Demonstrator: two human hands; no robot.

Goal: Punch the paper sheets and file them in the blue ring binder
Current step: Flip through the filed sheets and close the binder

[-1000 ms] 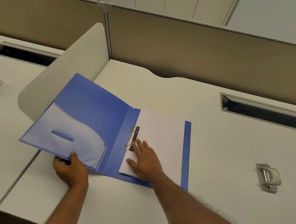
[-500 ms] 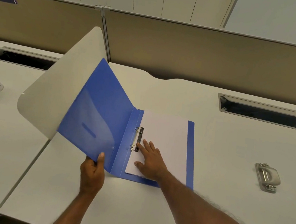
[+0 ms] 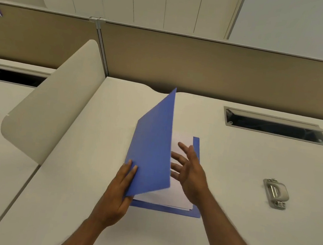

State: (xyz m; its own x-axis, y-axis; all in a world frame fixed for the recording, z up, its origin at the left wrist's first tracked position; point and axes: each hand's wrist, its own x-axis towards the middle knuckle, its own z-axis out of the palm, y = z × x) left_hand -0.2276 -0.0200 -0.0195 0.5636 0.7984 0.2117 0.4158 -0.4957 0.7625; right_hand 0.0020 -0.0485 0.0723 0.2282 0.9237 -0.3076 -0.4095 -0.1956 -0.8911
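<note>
Head view: a white desk (image 3: 235,224) is seen spread across most of the frame, closed off at the back by a tan partition (image 3: 214,71), with a curved white divider (image 3: 50,116) standing along its left edge. A rectangular cable slot (image 3: 277,128) is cut into the desktop at the far right.

The blue ring binder (image 3: 152,152) is placed at the middle of the desk, its long axis running away from the person and its spine lying on the left. Its back cover is laid flat, while the front cover is raised steeply about the spine, its free edge pointing up and toward the partition. White paper sheets (image 3: 169,197) are lodged inside on the back cover, partly hidden by the raised cover.

The left hand (image 3: 118,194) is set against the outer face of the front cover near its lower corner, the fingers laid flat on it and the thumb hidden. The right hand (image 3: 189,171) is held above the sheets with fingers spread wide, gripping nothing. A grey hole punch (image 3: 275,194) is left well apart on the right.
</note>
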